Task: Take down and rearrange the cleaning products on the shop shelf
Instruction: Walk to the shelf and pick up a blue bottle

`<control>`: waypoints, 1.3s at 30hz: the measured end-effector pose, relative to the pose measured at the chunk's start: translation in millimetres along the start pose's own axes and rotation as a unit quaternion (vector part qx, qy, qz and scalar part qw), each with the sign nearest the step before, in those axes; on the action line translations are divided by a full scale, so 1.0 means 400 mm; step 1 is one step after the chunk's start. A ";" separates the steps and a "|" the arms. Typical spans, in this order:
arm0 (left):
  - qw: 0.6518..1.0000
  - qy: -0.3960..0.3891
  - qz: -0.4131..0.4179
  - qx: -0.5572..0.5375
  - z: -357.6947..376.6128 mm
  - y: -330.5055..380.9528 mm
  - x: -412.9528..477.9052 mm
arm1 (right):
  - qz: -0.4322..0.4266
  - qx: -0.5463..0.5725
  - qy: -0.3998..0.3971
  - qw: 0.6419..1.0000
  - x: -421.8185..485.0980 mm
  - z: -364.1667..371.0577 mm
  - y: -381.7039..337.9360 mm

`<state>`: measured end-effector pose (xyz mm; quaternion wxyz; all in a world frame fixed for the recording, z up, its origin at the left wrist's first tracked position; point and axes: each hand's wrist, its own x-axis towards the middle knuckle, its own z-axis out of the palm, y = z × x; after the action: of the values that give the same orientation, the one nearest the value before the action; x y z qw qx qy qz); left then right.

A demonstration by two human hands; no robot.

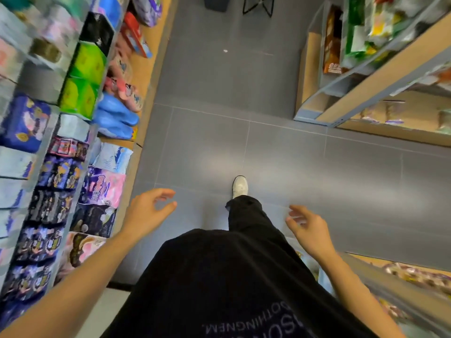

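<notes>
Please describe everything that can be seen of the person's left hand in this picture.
The left hand is bare and reaches forward on a bare forearm that enters from the lower left. Its fingers are loosely curled and a little spread, and they hold nothing. The hand hangs in the air above the grey tiled floor, close beside the pink and dark packs on the low shelf at the left, and touches none of them.
</notes>
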<state>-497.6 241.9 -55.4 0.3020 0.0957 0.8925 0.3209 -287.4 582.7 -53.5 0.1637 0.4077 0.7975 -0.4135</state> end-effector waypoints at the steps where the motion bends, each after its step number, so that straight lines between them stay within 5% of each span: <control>1: 1.000 0.001 -0.006 0.009 -0.005 0.026 0.041 | -0.006 -0.004 -0.009 1.000 0.055 -0.027 -0.017; 20: 0.988 0.082 -0.106 -0.081 -0.176 0.346 0.801 | -0.120 -0.112 -0.084 0.983 0.940 -0.369 -0.638; 33: 0.996 0.058 0.001 -0.066 -0.462 0.688 1.578 | -0.042 -0.014 -0.038 0.998 1.430 -0.589 -0.981; 39: 0.998 0.056 -0.021 -0.025 -0.510 0.840 1.879 | -0.050 0.006 -0.030 0.998 1.760 -0.711 -1.116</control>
<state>-1228.6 671.5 -77.6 0.2603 0.0515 0.9015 0.3419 -1048.9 1025.4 -68.0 0.1639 0.3558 0.8092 -0.4378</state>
